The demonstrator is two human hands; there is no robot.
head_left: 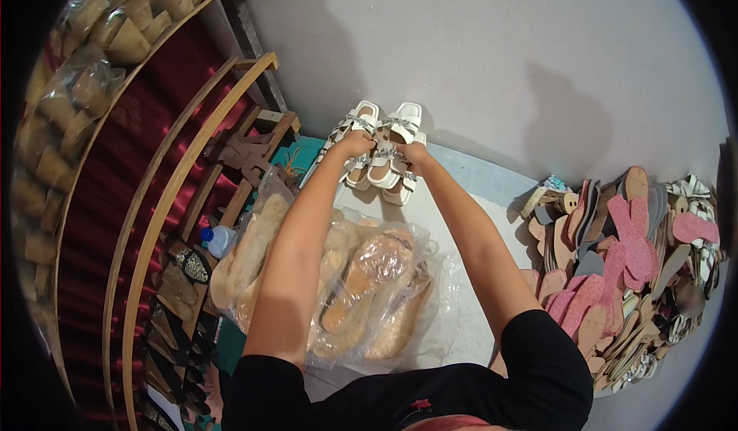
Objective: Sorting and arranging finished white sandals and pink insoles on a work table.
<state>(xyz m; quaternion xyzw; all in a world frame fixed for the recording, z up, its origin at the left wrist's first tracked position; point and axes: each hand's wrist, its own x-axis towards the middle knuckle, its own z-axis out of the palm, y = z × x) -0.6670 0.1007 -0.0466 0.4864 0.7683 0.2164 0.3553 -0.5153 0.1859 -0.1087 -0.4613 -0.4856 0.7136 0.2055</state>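
Note:
Against the far wall, several white slide sandals (407, 112) with square toes, tan insoles and silvery chain trim stand bunched together. My left hand (356, 144) is closed around the straps of the left sandals. At the right side of the bunch, my right hand (415, 154) grips a white sandal, its thumb by the strap. Both arms are stretched forward, and parts of the sandals are hidden behind my hands. Below my forearms lie clear plastic bags (442, 308) with tan shoe soles (369, 273) inside.
A large heap of soles and sandals (615, 277), some pink, leans at the right wall. To the left are curved wooden rails (165, 193), a rack with dark footwear, a blue-capped bottle (221, 240) and a teal box (307, 154). Bagged wooden-looking heels (127, 39) fill the upper left.

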